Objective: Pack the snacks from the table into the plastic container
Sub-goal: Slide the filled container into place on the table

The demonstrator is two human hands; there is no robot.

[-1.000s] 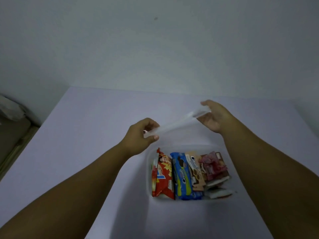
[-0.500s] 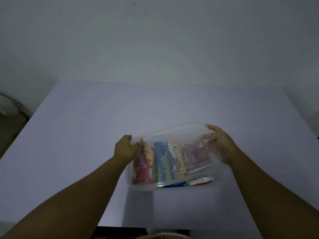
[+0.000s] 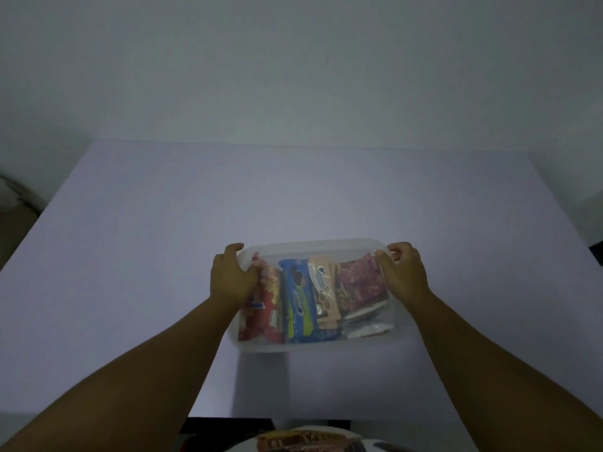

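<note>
A clear plastic container point(image 3: 313, 346) stands on the white table point(image 3: 163, 256) in front of me, with a clear lid point(image 3: 310, 251) lying over its top. Through the lid I see several snack packs side by side: a red pack point(image 3: 264, 318), a blue pack point(image 3: 300, 305), a beige pack point(image 3: 326, 291) and a purple pack point(image 3: 359, 285). My left hand point(image 3: 230, 277) grips the lid's left end, fingers curled over the edge. At the right end, my right hand point(image 3: 404, 272) grips the lid the same way.
The table runs back to a plain wall. Its front edge is near me, with dark floor and a piece of printed clothing point(image 3: 306, 440) below it. A pale object point(image 3: 9, 194) lies off the table's left side.
One second ago both hands held the lid up in the air behind the open container. They have since brought it down over the container and now grip it at both ends.
</note>
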